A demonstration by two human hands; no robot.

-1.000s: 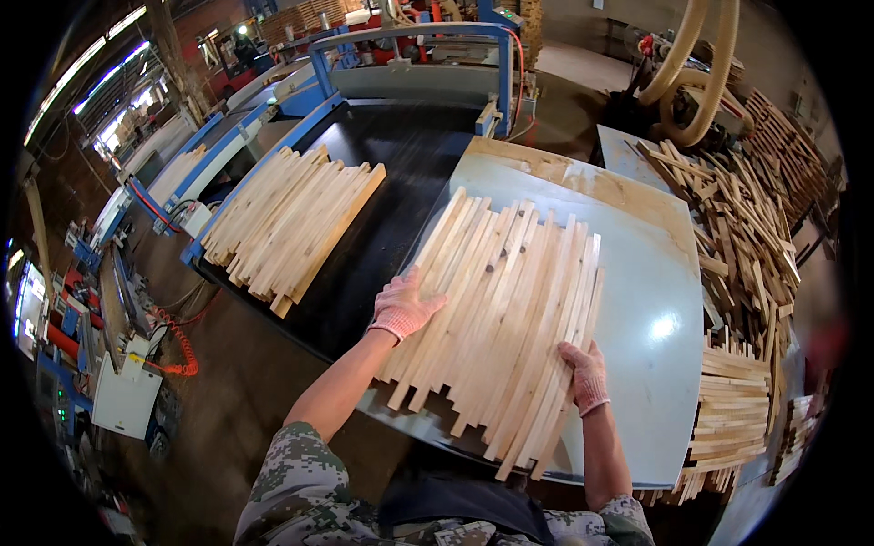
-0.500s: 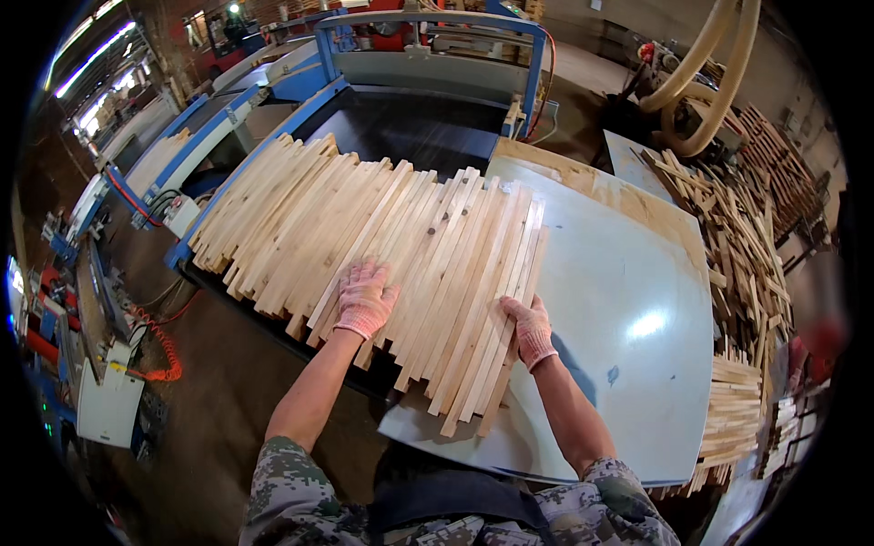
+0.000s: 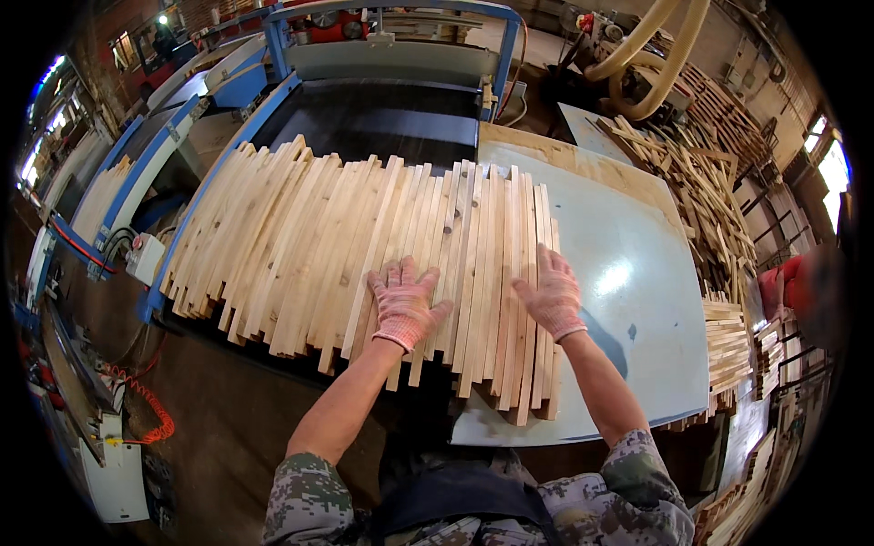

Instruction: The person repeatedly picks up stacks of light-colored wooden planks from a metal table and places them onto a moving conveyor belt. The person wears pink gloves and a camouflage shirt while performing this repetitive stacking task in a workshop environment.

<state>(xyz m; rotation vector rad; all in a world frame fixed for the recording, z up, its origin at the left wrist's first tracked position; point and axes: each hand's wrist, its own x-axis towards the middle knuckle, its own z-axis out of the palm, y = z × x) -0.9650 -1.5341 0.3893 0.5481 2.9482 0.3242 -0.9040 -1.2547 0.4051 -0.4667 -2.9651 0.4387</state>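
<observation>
Many pale wooden strips [image 3: 319,246] lie side by side in a broad row, their near ends uneven. The row spans from the dark conveyor belt [image 3: 364,114] at the left onto a smooth grey-blue tabletop [image 3: 628,273] at the right. My left hand [image 3: 405,302], in a pinkish knit glove, rests flat on the strips right of the row's middle, fingers spread. My right hand [image 3: 552,293], gloved alike, lies over the rightmost strips with its fingers stretched out, palm against their edge or top; exactly which is hidden.
A blue machine frame [image 3: 512,55] spans the belt's far end. Scrap wood [image 3: 701,196] is heaped at the right, with stacked strips [image 3: 726,341] below it. Thick beige hoses [image 3: 669,68] hang at the back right. A red coiled hose [image 3: 155,409] is at the left.
My left hand has moved right across the strips, fingers spreading. My right hand has shifted up from the row's right edge, its fingers straightening. The view has turned somewhat.
</observation>
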